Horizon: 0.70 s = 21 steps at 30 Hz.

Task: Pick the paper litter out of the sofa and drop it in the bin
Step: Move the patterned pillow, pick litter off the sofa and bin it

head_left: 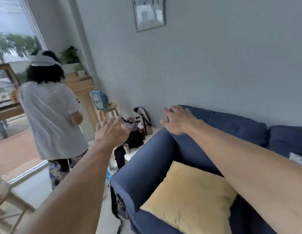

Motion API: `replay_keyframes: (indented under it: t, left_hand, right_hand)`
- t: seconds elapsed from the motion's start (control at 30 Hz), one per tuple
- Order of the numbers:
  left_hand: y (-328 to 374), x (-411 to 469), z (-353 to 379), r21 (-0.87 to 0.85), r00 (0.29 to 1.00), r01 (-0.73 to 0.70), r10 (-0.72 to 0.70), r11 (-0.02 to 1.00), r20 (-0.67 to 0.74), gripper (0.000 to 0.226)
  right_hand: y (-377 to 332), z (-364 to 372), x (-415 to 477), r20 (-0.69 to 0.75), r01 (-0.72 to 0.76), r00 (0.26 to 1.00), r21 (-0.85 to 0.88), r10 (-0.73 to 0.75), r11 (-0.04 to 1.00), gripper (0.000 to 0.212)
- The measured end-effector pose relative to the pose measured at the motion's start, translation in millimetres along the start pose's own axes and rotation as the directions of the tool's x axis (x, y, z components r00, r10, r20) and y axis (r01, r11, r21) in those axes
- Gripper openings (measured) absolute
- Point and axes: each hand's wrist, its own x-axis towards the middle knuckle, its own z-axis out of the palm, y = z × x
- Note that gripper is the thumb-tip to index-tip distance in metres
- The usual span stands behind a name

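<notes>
Blue sofa [147, 166], yellow cushion [189, 196]. Left hand [111, 130] and right hand [177, 120]: grip slack, fingers spread, empty. Pale scrap [298, 158] on seat, far right, likely paper litter; reach there first. Bin unseen.

Sofa [147, 166]: dark blue fabric, rounded armrest at left end, padded back cushions along wall, seam between two of them. Pale crumpled piece [298, 158], likely paper litter, lies on seat below back cushions, toward sofa's right; blurred, cut by frame edge.
</notes>
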Motion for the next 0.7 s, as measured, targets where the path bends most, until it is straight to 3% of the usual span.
replay_keyframes:
  t: [0.27, 0.7]
  left_hand:
    - [149, -5, 21, -0.083, 0.929, -0.364, 0.368, 0.928, 0.047, 0.068]
    - [427, -90, 27, -0.186, 0.69, -0.705, 0.723, 0.684, 0.041, 0.065]
  right_hand:
    - [142, -4, -122, 0.013, -0.434, 0.901, -0.027, 0.434, 0.901, 0.064]
    - [335, -29, -338, -0.042, -0.777, 0.628, -0.077, 0.777, 0.624, 0.065]
